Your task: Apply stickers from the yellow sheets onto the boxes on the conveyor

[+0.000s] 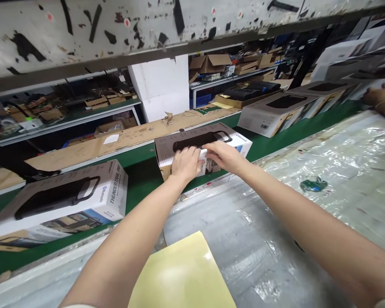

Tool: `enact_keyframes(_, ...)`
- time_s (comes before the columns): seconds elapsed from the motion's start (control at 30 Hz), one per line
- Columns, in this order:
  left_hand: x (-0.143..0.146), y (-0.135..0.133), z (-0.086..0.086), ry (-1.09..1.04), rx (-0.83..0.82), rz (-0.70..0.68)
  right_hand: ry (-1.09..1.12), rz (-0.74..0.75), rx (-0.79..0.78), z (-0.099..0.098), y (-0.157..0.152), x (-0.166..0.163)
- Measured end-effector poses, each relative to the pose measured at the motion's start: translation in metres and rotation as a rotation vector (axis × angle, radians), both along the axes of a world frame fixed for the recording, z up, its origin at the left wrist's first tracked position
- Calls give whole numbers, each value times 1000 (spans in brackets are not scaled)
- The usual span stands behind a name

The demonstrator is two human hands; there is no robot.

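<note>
A white printed carton [244, 144] lies on the green conveyor belt [141, 179] straight ahead, a black device pictured on its top. My left hand [186, 164] rests over the carton's near upper edge, fingers bent onto the top. Just right of it, my right hand [225, 155] pinches a small white piece [203, 155] at that same edge. It looks like a label, but the fingers partly cover it. Below my arms, a glossy pale yellow sheet [181, 273] lies on the plastic-covered table [244, 244].
Another printed carton [115, 192] stands on the belt at left, and more cartons [272, 111] line it at right. A co-worker's hand [380, 95] shows at the right edge. A green tape-like scrap [313, 184] lies on the plastic. A scuffed metal beam [192, 25] crosses overhead.
</note>
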State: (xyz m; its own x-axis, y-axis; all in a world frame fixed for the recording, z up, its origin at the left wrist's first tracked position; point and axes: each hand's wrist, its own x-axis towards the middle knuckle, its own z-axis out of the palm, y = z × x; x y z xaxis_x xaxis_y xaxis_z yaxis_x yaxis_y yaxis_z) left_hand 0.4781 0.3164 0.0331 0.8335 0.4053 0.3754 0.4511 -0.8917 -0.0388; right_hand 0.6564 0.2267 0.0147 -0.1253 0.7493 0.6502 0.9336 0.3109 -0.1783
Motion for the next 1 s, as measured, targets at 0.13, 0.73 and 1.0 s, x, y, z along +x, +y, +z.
enact_keyframes(0.13, -3, 0, 0, 8, 14, 6, -48, 1, -39, 0, 1, 3)
enact_keyframes(0.73, -17, 2, 0, 12, 25, 16, 219, 10, -105, 15, 11, -4)
enact_keyframes(1.0, -22, 4, 0, 13, 27, 16, 375, 137, -153, 21, 19, -5)
